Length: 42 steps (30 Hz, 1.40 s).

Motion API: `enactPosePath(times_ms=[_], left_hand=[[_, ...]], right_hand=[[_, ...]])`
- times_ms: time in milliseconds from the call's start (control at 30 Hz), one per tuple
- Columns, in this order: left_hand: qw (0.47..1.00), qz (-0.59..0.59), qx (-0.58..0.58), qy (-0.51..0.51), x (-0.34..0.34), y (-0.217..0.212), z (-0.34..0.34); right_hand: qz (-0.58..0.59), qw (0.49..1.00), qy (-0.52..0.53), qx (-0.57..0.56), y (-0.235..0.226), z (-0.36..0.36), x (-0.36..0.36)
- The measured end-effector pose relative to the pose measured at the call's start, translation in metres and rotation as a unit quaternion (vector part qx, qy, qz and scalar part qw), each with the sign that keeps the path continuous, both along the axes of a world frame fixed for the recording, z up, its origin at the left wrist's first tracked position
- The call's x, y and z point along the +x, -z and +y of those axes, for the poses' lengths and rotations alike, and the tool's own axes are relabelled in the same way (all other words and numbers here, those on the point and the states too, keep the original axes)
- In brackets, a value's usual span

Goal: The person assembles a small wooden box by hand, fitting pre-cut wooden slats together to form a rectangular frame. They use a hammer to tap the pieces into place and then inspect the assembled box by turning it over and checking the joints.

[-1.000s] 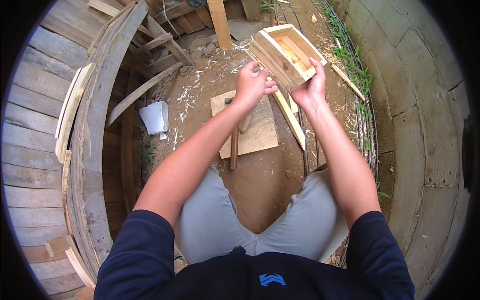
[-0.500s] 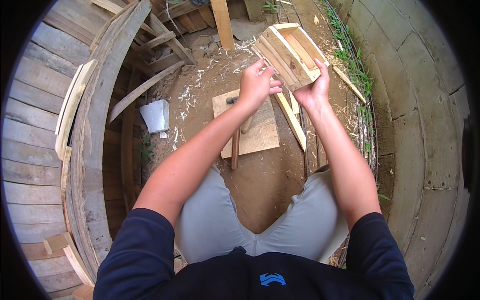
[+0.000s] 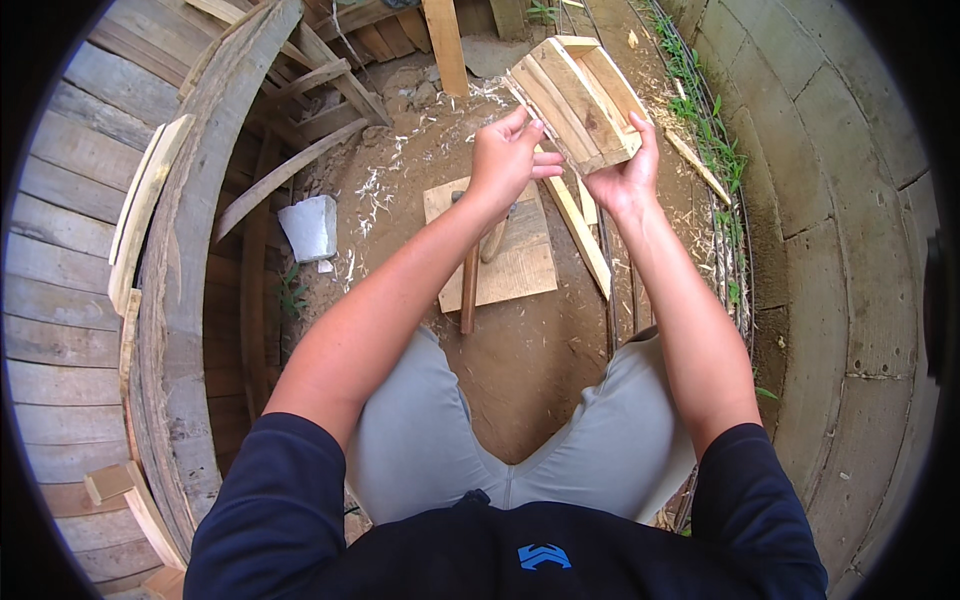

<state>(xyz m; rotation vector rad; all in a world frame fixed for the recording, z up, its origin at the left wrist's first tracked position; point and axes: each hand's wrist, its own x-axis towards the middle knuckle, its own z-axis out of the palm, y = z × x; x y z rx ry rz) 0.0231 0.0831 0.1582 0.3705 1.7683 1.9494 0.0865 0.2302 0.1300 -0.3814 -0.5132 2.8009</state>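
A small wooden box [image 3: 568,105] of pale planks is held up tilted beyond my knees, its hollow side turned to the right. My right hand [image 3: 625,178] grips its near right corner, thumb up along the side and palm beneath. At the box's lower left edge, my left hand [image 3: 508,160] has thumb and forefinger closed on the rim, while its other fingers stick out. Anything small inside that pinch is hidden. Below, a hammer [image 3: 469,285] lies on a flat wooden board [image 3: 525,262], its head partly covered by my left forearm. Beside it is a curved wooden handle [image 3: 493,242].
Wood strips [image 3: 582,238] lie right of the board, near thin metal rods [image 3: 612,290]. A pale block [image 3: 309,228] sits on the dirt at left among shavings. A plank structure [image 3: 180,300] rises on the left, a block wall [image 3: 840,250] on the right.
The box has tilted further, showing more of its slatted outer face and less of its hollow. Both hands keep hold, and the left has shifted slightly.
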Motion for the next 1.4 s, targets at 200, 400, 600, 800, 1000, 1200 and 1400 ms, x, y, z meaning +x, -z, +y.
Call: enactPosePath(times_ms=[200, 400, 600, 800, 1000, 1200, 1400], left_hand=[[1.0, 0.012, 0.006, 0.0, 0.004, -0.006, -0.001], [1.0, 0.016, 0.008, -0.021, 0.007, -0.011, -0.002], [0.998, 0.016, 0.018, -0.051, 0.008, -0.016, -0.004], [1.0, 0.009, 0.0, 0.017, 0.011, -0.022, -0.004], [0.999, 0.033, -0.038, 0.016, 0.019, -0.02, 0.004], [0.998, 0.003, 0.035, -0.052, 0.015, -0.019, 0.004], [0.999, 0.037, 0.007, -0.018, 0.011, -0.018, 0.006]], right_hand=[[-0.014, 1.0, 0.013, 0.002, -0.009, -0.004, 0.005], [-0.015, 1.0, 0.009, 0.002, -0.012, -0.004, 0.004], [-0.011, 1.0, 0.02, 0.012, -0.011, -0.006, 0.004], [0.009, 0.993, 0.071, 0.098, -0.021, -0.012, 0.006], [0.059, 0.969, 0.081, 0.224, -0.012, -0.017, 0.0], [0.066, 0.965, 0.089, 0.239, -0.014, -0.029, -0.004], [0.068, 0.969, 0.088, 0.222, -0.016, -0.03, -0.002]])
